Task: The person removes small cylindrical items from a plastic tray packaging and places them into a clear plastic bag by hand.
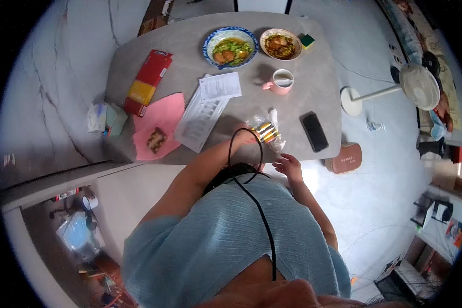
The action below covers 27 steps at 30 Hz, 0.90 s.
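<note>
My left hand (245,135) is at the table's near edge, its fingers closed at the side of a small row of striped batteries (266,132) in orange, black and white. A black cable loop crosses in front of this hand and partly hides the fingers. Crumpled clear plastic wrap (276,145) lies around the batteries. My right hand (290,167) is just off the table edge, fingers apart and curved, with nothing visible in it. The nearest thing to it is the plastic wrap.
On the grey table (177,56) are two food bowls (207,57) (263,47), a pink mug (278,89), a phone (313,132), papers (219,86), a clear plastic tray (192,131), a red box (149,77) and a pink cloth (167,110). A stool (346,158) and a fan (419,87) stand right.
</note>
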Each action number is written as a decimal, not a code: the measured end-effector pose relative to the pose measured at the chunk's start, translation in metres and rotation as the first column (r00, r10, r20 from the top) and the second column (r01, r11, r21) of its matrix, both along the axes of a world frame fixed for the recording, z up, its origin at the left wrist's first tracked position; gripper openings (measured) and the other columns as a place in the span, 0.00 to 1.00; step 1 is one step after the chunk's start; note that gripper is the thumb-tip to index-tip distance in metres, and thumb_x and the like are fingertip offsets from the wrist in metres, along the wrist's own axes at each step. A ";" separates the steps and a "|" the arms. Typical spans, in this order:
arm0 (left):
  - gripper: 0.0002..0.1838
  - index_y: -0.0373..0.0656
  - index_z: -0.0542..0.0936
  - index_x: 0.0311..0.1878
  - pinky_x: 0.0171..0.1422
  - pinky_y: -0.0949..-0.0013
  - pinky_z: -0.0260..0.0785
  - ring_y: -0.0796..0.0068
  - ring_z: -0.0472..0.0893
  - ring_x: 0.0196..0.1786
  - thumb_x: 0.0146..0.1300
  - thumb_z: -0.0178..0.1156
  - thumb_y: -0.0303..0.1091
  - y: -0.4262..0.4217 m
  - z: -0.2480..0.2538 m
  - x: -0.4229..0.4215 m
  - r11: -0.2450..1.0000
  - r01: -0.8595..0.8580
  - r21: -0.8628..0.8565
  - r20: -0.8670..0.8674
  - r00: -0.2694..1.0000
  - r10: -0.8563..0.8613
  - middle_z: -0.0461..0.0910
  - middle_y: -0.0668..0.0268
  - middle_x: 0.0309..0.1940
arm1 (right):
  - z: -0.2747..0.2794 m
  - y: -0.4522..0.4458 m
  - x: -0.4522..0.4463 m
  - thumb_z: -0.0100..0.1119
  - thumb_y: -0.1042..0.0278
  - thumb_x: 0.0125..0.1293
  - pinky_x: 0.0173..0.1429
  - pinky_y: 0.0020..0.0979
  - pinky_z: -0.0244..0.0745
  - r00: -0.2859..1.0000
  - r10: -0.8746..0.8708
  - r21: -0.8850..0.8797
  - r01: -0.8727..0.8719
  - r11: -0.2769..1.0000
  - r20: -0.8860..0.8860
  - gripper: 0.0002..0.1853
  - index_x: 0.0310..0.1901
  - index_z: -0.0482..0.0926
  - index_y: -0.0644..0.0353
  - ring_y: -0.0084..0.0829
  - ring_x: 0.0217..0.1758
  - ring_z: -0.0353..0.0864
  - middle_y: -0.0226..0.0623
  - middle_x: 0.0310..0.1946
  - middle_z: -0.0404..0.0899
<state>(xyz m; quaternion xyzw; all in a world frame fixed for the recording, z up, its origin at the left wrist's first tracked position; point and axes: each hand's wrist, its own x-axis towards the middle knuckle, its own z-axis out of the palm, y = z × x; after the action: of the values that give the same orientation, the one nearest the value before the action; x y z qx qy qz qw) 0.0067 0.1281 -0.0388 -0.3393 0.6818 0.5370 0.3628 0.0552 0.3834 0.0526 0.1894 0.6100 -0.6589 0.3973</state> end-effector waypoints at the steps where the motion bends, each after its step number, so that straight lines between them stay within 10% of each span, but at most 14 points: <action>1: 0.20 0.35 0.79 0.46 0.32 0.72 0.78 0.73 0.84 0.30 0.54 0.67 0.39 -0.007 -0.020 0.002 0.996 0.018 0.087 -0.016 1.000 -0.017 0.84 0.59 0.33 | 0.002 -0.001 0.004 0.50 0.70 0.66 0.45 0.29 0.79 1.000 -0.009 -0.004 0.009 1.000 -0.011 0.22 0.59 0.65 0.71 0.38 0.45 0.83 0.49 0.47 0.80; 13: 0.15 0.37 0.83 0.37 0.32 0.67 0.77 0.68 0.84 0.30 0.55 0.64 0.42 -0.050 0.032 0.036 0.992 0.120 -0.038 -0.149 0.981 -0.125 0.84 0.61 0.27 | 0.009 -0.033 0.027 0.51 0.70 0.66 0.44 0.29 0.79 0.995 0.080 -0.021 -0.081 0.996 -0.054 0.20 0.59 0.67 0.68 0.37 0.42 0.84 0.48 0.45 0.81; 15: 0.13 0.41 0.82 0.38 0.36 0.60 0.74 0.60 0.82 0.31 0.54 0.61 0.40 -0.086 0.047 0.061 0.842 0.230 -0.487 -0.421 0.783 -0.457 0.83 0.58 0.29 | 0.001 -0.040 0.025 0.51 0.70 0.66 0.44 0.30 0.79 0.992 0.116 -0.044 -0.119 0.992 -0.054 0.21 0.59 0.67 0.68 0.36 0.42 0.84 0.48 0.45 0.81; 19: 0.10 0.43 0.81 0.33 0.43 0.51 0.71 0.49 0.80 0.36 0.54 0.55 0.38 -0.172 0.047 0.131 0.681 -0.328 -0.654 -0.574 0.802 -0.164 0.81 0.53 0.31 | -0.004 -0.066 0.022 0.50 0.69 0.66 0.44 0.30 0.79 0.974 0.213 -0.056 -0.217 0.975 -0.077 0.21 0.59 0.66 0.68 0.35 0.42 0.84 0.48 0.45 0.80; 21: 0.11 0.43 0.80 0.32 0.45 0.50 0.70 0.50 0.80 0.37 0.57 0.55 0.40 -0.217 0.051 0.167 0.441 -0.349 -0.827 -0.437 0.892 -0.113 0.80 0.54 0.31 | 0.002 -0.081 0.022 0.49 0.68 0.67 0.44 0.30 0.79 0.961 0.262 -0.046 -0.267 0.963 -0.085 0.22 0.60 0.66 0.68 0.36 0.43 0.84 0.49 0.46 0.80; 27: 0.18 0.41 0.76 0.49 0.54 0.52 0.69 0.50 0.75 0.52 0.59 0.56 0.40 -0.284 0.054 0.268 0.255 -0.416 -0.873 -0.424 0.905 0.025 0.77 0.53 0.47 | 0.005 -0.117 0.027 0.49 0.68 0.66 0.44 0.30 0.79 0.925 0.369 -0.025 -0.372 0.928 -0.086 0.22 0.60 0.66 0.68 0.36 0.43 0.84 0.50 0.47 0.80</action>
<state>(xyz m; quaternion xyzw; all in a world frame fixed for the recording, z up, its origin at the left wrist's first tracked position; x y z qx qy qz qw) 0.2743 -0.1561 0.0156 -0.4868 0.8584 0.1191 -0.1089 0.0824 0.2662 0.0579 0.0359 0.6365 -0.5915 0.4937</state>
